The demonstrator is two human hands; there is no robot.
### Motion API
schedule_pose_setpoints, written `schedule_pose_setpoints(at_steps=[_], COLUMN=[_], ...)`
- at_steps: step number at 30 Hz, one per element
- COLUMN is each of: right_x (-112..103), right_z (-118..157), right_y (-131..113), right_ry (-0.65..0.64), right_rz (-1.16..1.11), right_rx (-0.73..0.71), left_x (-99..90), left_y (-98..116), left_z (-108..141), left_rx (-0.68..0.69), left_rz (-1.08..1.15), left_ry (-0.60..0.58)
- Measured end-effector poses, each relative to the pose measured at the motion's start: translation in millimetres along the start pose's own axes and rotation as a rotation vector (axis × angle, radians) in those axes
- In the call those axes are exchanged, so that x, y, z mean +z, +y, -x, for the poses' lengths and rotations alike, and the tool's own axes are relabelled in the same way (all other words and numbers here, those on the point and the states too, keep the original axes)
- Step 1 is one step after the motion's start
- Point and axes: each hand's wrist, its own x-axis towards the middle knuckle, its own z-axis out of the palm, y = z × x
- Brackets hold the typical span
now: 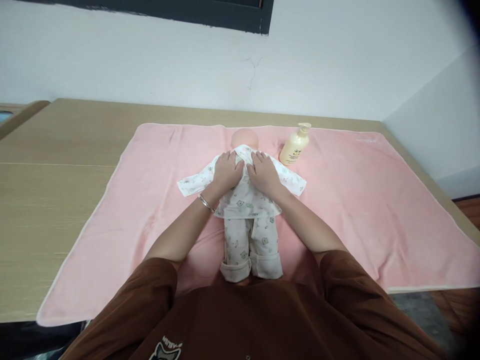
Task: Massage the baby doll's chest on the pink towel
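A baby doll [245, 138] lies on a pink blanket [150, 175], its bald head toward the wall. It wears a white patterned top [243, 202] with long sleeves spread to both sides, and matching trousers [264, 245] with rolled cuffs. My left hand [228, 172] rests flat on the left side of the doll's chest, fingers stretched out. On the other side of the chest lies my right hand [263, 172], also flat with fingers extended. Both touch the cloth of the top near its neckline. A silver bracelet [206, 203] circles my left wrist.
A cream pump bottle [295, 146] stands on the blanket to the right of the doll's head, slightly tilted in view. Under the blanket is a wooden table [67, 200], its far edge along a white wall [168, 65]. A dark frame [225, 15] shows at the top.
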Motion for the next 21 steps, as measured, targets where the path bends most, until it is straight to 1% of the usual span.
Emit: schedule_pose_setpoints(at_steps=[2,4,7,8,10,12,13,14,16,17,18,19,21], right_x=[1,1,-3,-5,-9,-11,-12,-12,-11,-11,-10,-10,-11], right_z=[-8,-14,-14,-12,-7,-1,2,4,8,9,9,10,9], right_y=[9,15,16,14,9,3,-1,-4,-10,-11,-12,-13,-12], right_ry=[-0.014,-0.030,-0.026,0.002,0.099,0.182,0.184,0.152,0.031,-0.020,-0.044,-0.037,0.024], right_rz=[-0.060,-0.085,-0.103,-0.109,-0.111,-0.088,-0.071,-0.054,-0.030,-0.024,-0.022,-0.021,-0.018], right_rx=[0.041,0.053,0.047,0.047,0.026,-0.035,-0.078,-0.125,-0.212,-0.240,-0.253,-0.253,-0.237], left_x=[2.1,1.7,-1.3,-2.7,-6.3,-11.4,-14.5,-18.1,-25.8,-29.7,-33.5,-37.2,-43.6], left_y=[1,2,3,3,2,1,-1,-2,-5,-7,-8,-9,-9], left_z=[2,2,2,2,1,-1,-1,-2,-4,-4,-5,-5,-6], left_rx=[0.026,0.058,0.066,0.050,-0.008,-0.071,-0.095,-0.111,-0.128,-0.136,-0.143,-0.149,-0.160], left_rz=[0.019,0.051,0.129,0.164,0.258,0.364,0.411,0.452,0.511,0.535,0.556,0.576,0.607], left_ry=[0.012,0.012,0.018,0.022,0.046,0.099,0.137,0.177,0.247,0.276,0.299,0.318,0.347])
